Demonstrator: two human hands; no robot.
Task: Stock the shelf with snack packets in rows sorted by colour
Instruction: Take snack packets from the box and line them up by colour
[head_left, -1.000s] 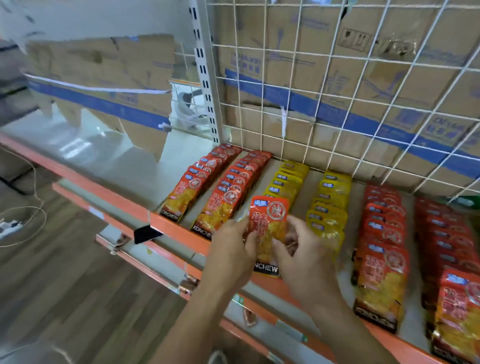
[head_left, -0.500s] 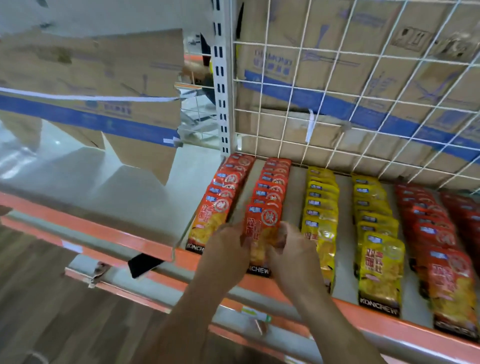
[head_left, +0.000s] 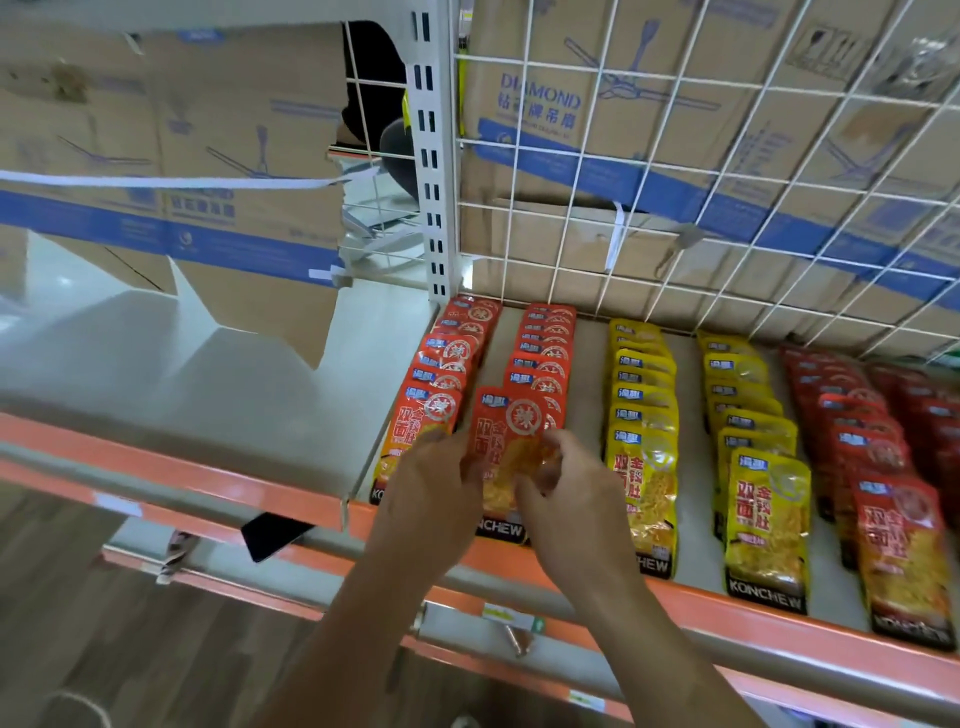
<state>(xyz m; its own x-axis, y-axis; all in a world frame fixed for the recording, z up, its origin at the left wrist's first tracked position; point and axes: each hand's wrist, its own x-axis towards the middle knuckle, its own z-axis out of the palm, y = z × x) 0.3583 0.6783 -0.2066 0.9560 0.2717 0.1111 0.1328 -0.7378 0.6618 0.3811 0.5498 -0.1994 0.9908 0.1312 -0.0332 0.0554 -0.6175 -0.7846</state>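
The left hand (head_left: 436, 483) and right hand (head_left: 566, 499) each grip an orange packet (head_left: 506, 431) with curled fingers (head_left: 563, 441), one hand per side, at the near end of the shelf's (head_left: 727, 605) second orange row (head_left: 545, 338), left of the yellow rows (head_left: 644, 405).

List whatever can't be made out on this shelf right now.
1. Head view: lower half of the orange packet, covered by the left hand and right hand that hold it.
2. Head view: bottom corner of the leftmost front packet, behind the left hand.
3. Head view: rightmost dark red row, cut off by the frame's right edge.
4. Head view: print on the shelf-edge label, too small and blurred.
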